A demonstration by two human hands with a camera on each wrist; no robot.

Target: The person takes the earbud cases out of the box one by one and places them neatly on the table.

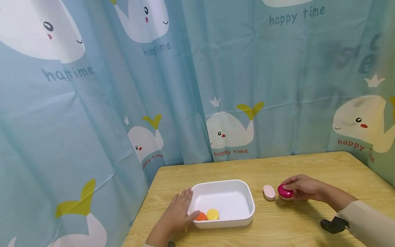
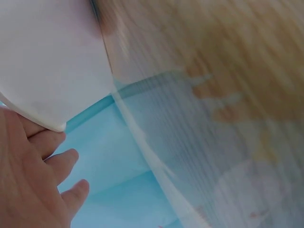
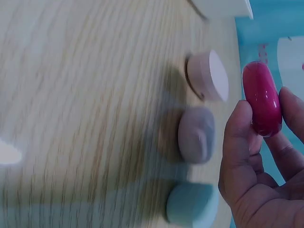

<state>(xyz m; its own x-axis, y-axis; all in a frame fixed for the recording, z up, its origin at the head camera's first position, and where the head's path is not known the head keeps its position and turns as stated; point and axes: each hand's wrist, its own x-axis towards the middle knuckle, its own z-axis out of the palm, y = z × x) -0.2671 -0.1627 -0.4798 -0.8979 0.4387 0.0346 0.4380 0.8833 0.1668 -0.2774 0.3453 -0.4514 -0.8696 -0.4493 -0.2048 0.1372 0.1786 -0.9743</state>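
Observation:
My right hand (image 1: pixel 303 187) pinches a glossy magenta rounded piece (image 3: pixel 262 99) between thumb and fingers, holding it above the tabletop. Below it in the right wrist view, a pale pink oval piece (image 3: pixel 209 76), a greyish-lilac rounded piece (image 3: pixel 196 135) and a pale teal piece (image 3: pixel 192 205) sit in a row. The head view shows the pink oval (image 1: pixel 269 192) just left of the held piece; the hand hides the teal one. With its fingers extended, my left hand (image 1: pixel 177 211) touches the left side of a white plastic bin (image 1: pixel 226 224). Inside lie an orange round piece (image 1: pixel 201 216) and a yellow one (image 1: pixel 212 214).
Everything stands on a wood-grain table (image 1: pixel 271 230). Behind it and to the left hangs a blue curtain (image 1: pixel 191 85) printed with whales, close to the table's edges. A black strap-like piece (image 1: pixel 333 225) sticks out below the right sleeve.

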